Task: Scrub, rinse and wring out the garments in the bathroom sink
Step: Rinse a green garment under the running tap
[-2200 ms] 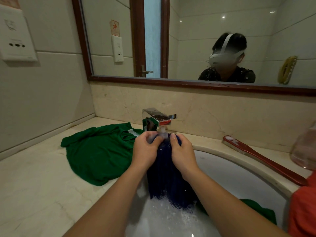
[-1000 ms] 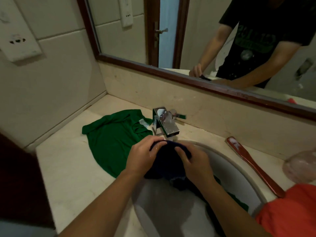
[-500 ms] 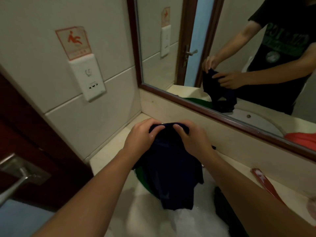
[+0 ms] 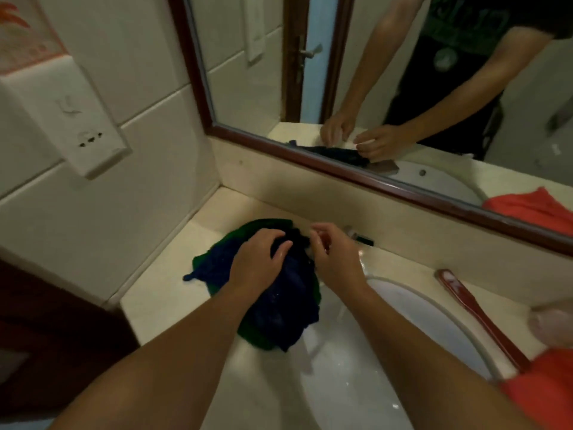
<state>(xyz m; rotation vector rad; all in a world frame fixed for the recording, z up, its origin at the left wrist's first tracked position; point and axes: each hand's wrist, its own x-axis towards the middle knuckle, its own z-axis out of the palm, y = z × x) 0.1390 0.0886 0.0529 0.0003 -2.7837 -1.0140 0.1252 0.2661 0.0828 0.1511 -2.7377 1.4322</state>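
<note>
Navy garment (image 4: 288, 305) lowered onto green garment (image 4: 251, 228), two stacked, one brush (image 4: 483, 321)

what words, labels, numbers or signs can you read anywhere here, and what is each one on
No text here is sharp enough to quote.
wall sign: a red-orange figure on a pale ground; any lettering is too blurred to read.
socket plate: one faint mark above the holes, no legible words.
shirt print, seen in the mirror: green lettering over a round emblem, too blurred to read.
</note>
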